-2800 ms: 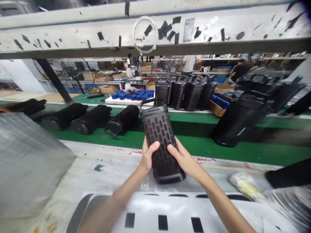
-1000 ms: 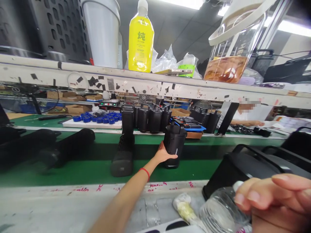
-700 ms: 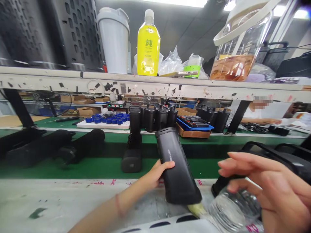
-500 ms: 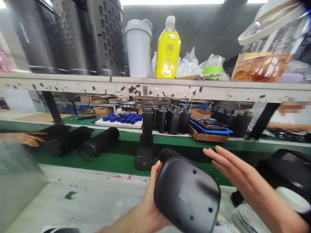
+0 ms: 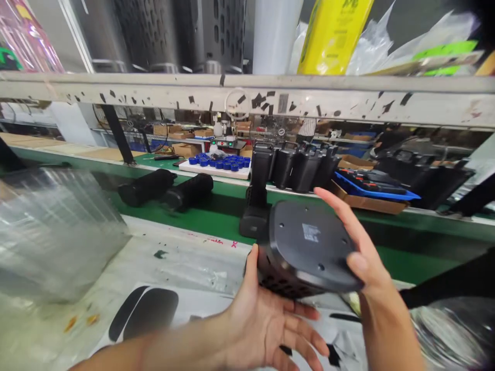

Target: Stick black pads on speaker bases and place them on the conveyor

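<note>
Two hands now cradle the black speaker [image 5: 309,247] at lower centre of the frame: left hand [image 5: 270,322] spread open beneath it, right hand [image 5: 361,257] pressed against its side. Half a second ago only the left held it; its flat base now faces up, above the surface [image 5: 185,263].

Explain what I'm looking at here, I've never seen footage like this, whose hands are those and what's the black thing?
This picture comes from a camera worn on a person's head, looking down at their own bare hands. The left hand lies palm up under a black speaker, and the right hand steadies its side. The flat end with a small label faces the camera. Beyond the hands runs a green conveyor belt with more black speakers lying on it. Behind sits a tray of blue caps. A stack of clear plastic bags lies at the left.
</note>
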